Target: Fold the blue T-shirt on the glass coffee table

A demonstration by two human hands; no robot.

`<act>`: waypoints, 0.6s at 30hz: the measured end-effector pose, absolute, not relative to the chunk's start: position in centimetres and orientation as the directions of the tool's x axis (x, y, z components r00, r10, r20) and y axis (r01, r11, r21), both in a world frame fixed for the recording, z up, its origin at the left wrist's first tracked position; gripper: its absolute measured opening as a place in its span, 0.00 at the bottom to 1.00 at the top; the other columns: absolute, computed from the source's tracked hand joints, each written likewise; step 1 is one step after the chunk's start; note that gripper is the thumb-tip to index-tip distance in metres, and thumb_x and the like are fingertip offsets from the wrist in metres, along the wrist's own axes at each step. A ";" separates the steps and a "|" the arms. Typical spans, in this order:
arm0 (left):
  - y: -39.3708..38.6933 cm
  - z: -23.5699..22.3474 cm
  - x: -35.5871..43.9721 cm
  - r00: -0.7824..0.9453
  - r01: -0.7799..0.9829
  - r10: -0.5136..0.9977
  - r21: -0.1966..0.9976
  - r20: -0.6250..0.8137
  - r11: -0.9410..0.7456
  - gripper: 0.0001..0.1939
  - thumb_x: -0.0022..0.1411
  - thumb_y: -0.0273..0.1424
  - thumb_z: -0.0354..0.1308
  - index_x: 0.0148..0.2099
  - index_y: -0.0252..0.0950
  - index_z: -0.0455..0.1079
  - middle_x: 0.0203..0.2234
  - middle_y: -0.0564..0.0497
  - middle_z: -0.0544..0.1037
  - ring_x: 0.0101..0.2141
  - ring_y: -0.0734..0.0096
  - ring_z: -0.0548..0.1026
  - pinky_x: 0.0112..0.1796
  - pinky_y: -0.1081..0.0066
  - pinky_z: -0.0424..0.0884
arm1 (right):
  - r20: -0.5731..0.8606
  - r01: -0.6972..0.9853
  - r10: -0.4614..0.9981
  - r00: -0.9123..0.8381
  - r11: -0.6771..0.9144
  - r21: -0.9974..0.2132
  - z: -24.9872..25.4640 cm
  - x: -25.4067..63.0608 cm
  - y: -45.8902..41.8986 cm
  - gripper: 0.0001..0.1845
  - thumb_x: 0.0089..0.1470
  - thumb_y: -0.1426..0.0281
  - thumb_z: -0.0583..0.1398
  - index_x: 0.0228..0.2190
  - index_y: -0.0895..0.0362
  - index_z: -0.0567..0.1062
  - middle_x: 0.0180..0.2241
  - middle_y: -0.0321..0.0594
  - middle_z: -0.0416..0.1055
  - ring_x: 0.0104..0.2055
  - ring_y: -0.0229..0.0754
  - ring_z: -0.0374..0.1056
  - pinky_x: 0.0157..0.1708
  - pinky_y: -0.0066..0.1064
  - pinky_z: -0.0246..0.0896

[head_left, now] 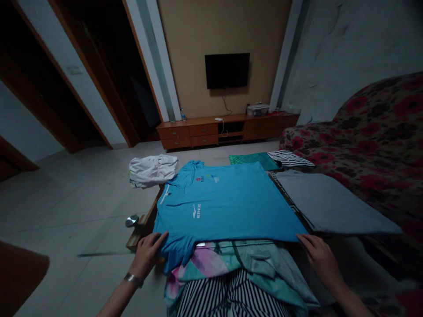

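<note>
Head view, blue T-shirt (231,202) spread over the table (150,215), collar toward the left edge, left hand (147,253) pinching the shirt's shoulder near the near left corner, right hand (319,256) pinching the hem's near end, white garment (152,170) by the far left corner, grey cloth (337,202) beside the hem

A blue ERKE T-shirt (231,198) lies spread across a low wood-edged table (150,215), flanked at right by a flat grey garment (333,202), with folded green cloth (254,160), black-and-white striped fabric (291,158) and a rumpled white garment (153,170) along the far side.
</note>
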State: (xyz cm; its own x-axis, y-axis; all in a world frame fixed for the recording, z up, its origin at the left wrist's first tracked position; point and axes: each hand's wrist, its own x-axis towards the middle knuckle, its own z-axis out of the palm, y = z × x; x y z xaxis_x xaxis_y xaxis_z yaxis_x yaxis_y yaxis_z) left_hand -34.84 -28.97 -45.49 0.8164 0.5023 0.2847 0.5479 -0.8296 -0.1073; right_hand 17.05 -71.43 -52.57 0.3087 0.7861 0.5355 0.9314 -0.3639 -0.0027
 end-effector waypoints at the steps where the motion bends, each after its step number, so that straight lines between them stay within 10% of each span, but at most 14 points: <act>1: -28.9 -45.6 -34.8 0.809 0.551 0.500 -0.100 0.310 -0.828 0.28 0.59 0.22 0.47 0.60 0.45 0.64 0.48 0.44 0.73 0.49 0.58 0.69 0.49 0.59 0.61 | 0.534 0.927 0.783 0.318 -0.376 0.000 -52.4 17.2 -71.4 0.21 0.57 0.75 0.50 0.50 0.58 0.70 0.46 0.48 0.70 0.48 0.47 0.65 0.46 0.40 0.62; 7: -29.1 -46.1 -35.4 0.811 0.506 0.413 -0.142 0.416 -0.851 0.27 0.59 0.22 0.48 0.58 0.48 0.67 0.42 0.45 0.74 0.44 0.60 0.70 0.46 0.60 0.63 | 0.530 0.911 0.786 0.318 -0.407 0.057 -51.2 17.1 -71.3 0.18 0.58 0.75 0.52 0.49 0.56 0.71 0.42 0.46 0.70 0.44 0.46 0.65 0.45 0.40 0.60; 18: -30.5 -45.1 -31.8 0.943 0.264 0.214 -0.181 0.255 -0.947 0.38 0.57 0.16 0.40 0.66 0.49 0.51 0.63 0.52 0.58 0.61 0.66 0.59 0.59 0.60 0.56 | 0.540 0.894 0.784 0.306 -0.432 0.120 -51.2 15.5 -68.3 0.28 0.54 0.82 0.49 0.54 0.55 0.67 0.47 0.48 0.68 0.50 0.47 0.63 0.49 0.40 0.60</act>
